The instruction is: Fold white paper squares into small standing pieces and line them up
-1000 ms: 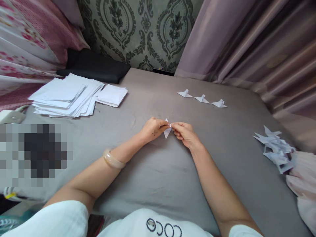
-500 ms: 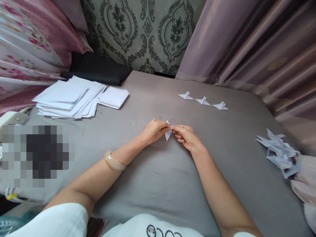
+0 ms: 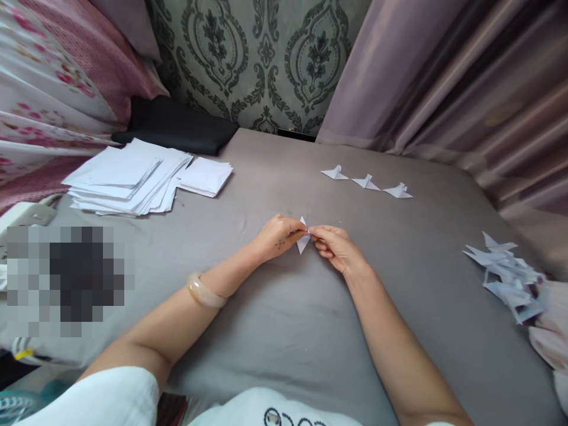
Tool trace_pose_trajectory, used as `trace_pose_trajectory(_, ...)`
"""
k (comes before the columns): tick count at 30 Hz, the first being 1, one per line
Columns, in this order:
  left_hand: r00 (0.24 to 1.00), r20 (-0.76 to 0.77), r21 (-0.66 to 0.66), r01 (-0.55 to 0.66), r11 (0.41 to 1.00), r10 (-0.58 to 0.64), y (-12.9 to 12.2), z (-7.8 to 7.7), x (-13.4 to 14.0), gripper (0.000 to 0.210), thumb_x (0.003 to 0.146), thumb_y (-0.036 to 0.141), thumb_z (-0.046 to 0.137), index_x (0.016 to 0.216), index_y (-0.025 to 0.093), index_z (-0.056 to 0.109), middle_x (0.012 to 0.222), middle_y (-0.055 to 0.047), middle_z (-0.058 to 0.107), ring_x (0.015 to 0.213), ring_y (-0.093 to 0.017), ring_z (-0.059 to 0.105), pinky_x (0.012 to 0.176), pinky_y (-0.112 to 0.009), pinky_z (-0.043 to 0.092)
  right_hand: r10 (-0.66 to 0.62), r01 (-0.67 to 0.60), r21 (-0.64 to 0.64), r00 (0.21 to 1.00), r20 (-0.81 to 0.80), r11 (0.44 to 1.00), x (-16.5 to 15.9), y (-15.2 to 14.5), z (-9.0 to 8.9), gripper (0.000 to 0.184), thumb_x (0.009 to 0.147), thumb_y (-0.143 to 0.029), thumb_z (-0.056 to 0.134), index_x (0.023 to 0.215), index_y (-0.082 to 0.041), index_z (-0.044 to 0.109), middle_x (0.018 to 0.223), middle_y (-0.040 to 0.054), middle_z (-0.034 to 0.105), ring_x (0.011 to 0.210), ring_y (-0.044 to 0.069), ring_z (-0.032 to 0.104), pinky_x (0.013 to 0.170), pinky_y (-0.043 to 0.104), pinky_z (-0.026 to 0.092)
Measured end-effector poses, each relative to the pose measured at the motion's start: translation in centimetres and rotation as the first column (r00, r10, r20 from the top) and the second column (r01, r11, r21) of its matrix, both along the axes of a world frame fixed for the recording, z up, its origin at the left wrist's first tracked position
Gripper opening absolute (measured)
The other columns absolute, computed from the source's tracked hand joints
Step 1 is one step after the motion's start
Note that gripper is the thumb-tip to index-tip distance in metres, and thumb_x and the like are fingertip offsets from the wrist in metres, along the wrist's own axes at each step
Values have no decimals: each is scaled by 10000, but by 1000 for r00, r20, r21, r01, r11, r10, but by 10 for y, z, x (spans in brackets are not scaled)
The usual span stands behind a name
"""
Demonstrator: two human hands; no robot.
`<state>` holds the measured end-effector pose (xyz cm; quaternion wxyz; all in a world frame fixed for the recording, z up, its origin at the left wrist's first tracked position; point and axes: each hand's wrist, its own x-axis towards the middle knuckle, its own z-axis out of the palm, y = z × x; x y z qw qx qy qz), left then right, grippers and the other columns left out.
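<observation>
A small folded white paper piece (image 3: 303, 244) is pinched between my two hands over the middle of the grey sheet. My left hand (image 3: 280, 236) grips it from the left, thumb and fingers closed. From the right, the thumb and forefinger of my right hand (image 3: 335, 244) pinch a tip of the same paper. Its pointed ends show above and below the fingertips; the centre is hidden by them. Farther back, three folded paper figures (image 3: 365, 182) with spread points stand in a slanting row.
A stack of white paper sheets (image 3: 128, 183) lies at the left, beside a smaller stack of paper squares (image 3: 205, 176). Behind them is a black folded item (image 3: 177, 127). Several folded paper figures (image 3: 506, 269) are heaped at the right edge. A white power strip (image 3: 26, 219) sits far left.
The hands stay pinched on the folded paper with hardly any movement. The whole view has shifted very slightly.
</observation>
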<state>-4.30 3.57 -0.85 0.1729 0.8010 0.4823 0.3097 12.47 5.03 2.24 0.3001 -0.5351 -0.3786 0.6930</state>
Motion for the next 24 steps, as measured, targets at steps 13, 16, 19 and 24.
trace_pose_trajectory(13,1000,3,-30,-3,1000,4,1,-1,0,215,909,285,509,888,181,696,776,-33,722,695,-132,642,747,-252,421,31,-31,10,999,40,999,3,2,-1,185,608,-273,712,658,-115,628,616,-14,525,415,5,330,325,149,130)
trace_pose_trajectory(16,999,32,-78,-10,997,13,0,3,1,201,901,264,520,887,182,702,789,-30,723,694,-126,635,708,-230,418,8,-9,19,998,54,1000,0,1,-2,188,604,-273,716,665,-117,629,620,-17,520,413,6,333,324,152,123)
trace_pose_trajectory(19,997,69,-124,-16,992,25,-1,7,1,195,891,253,530,888,183,711,768,-22,717,658,-112,608,654,-209,405,-10,7,38,997,76,999,-2,0,-2,195,608,-279,717,678,-119,631,617,-20,515,411,6,330,326,154,123)
trace_pose_trajectory(24,996,77,-146,-23,989,34,-2,10,2,191,881,239,536,874,181,718,708,-7,689,605,-97,554,605,-198,378,-33,29,48,996,81,998,-3,-1,-3,194,612,-282,712,670,-125,613,584,-39,476,406,7,317,336,163,122)
